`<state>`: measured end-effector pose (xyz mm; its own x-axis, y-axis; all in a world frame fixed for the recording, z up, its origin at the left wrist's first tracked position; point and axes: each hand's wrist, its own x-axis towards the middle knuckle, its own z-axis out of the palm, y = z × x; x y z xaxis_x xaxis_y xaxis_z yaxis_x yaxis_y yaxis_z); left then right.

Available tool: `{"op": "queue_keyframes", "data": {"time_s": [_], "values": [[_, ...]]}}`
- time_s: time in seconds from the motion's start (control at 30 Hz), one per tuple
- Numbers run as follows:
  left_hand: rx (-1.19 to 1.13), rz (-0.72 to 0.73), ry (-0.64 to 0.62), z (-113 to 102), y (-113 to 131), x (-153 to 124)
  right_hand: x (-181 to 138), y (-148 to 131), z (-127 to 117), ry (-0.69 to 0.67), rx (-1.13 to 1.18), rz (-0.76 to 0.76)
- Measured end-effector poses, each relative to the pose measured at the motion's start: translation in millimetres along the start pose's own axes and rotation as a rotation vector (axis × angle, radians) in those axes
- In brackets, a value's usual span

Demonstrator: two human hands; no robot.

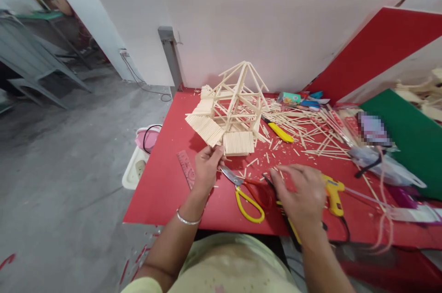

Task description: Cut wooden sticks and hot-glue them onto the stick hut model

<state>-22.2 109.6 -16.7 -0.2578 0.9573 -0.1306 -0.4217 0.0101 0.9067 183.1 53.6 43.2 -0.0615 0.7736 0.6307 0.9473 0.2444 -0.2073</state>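
Pinching at the near corner of a stick-built model (236, 97), the left hand (207, 164) has its thumb and forefinger drawn together at the edge where two slatted panels almost meet; a pale bangle (188, 220) circles the wrist. The model stands near the far edge of a red tabletop (155, 191), its open frame rising to a peak. One slatted panel (205, 128) slants out at the left, and another, the front panel (238, 142), faces the wearer. The right hand (304, 191), blurred, is over a black-and-yellow tool (294, 232); its thumb and fingers are bent, but whether they grip anything cannot be told. Between the hands lie scissors (237, 180) with one yellow and one red handle, blades toward the left hand. A translucent ruler (186, 168) with cut-out shapes lies left of them, its markings too faint to read. Beside the model rests a yellow craft knife (281, 131), near scattered loose sticks (311, 131). Behind these, a small container (289, 98) bears a green label whose print is illegible. Right of the right hand lies a yellow glue gun (334, 194) with a pale glue stick at its rear.
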Motion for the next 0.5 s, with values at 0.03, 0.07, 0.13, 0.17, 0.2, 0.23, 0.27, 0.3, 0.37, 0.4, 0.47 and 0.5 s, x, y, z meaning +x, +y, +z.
{"op": "queue_keyframes", "data": {"time_s": [0.03, 0.07, 0.13, 0.17, 0.2, 0.23, 0.27, 0.3, 0.37, 0.4, 0.47, 0.5], "values": [[-0.005, -0.008, 0.005, 1, -1, 0, 7, -18, 6, 0.048, 0.064, -0.09], [-0.013, -0.017, 0.007, 1, -1, 0, 12, -33, 14, 0.067, 0.127, -0.158], [-0.041, -0.029, 0.01, 3, -2, 1, 17, -52, 31, 0.045, 0.218, -0.205], [-0.058, -0.03, 0.013, 4, -2, 0, 17, -57, 39, 0.027, 0.242, -0.198], [-0.074, -0.026, 0.018, 5, -2, 0, 17, -59, 48, 0.01, 0.258, -0.182], [-0.089, -0.021, 0.022, 6, -1, 0, 16, -59, 55, 0.0, 0.267, -0.162], [-0.1, -0.018, 0.024, 7, 1, -1, 16, -59, 61, -0.008, 0.272, -0.146], [-0.106, -0.015, 0.025, 8, 2, -2, 15, -58, 65, -0.013, 0.277, -0.134], [-0.107, -0.008, 0.03, 10, 5, -3, 14, -56, 70, -0.023, 0.28, -0.116], [-0.105, -0.005, 0.035, 10, 6, -4, 14, -56, 71, -0.025, 0.279, -0.108], [-0.105, -0.003, 0.051, 11, 6, -5, 13, -56, 70, -0.015, 0.278, -0.096], [-0.108, -0.005, 0.057, 12, 6, -5, 13, -56, 70, -0.005, 0.278, -0.093]]}}
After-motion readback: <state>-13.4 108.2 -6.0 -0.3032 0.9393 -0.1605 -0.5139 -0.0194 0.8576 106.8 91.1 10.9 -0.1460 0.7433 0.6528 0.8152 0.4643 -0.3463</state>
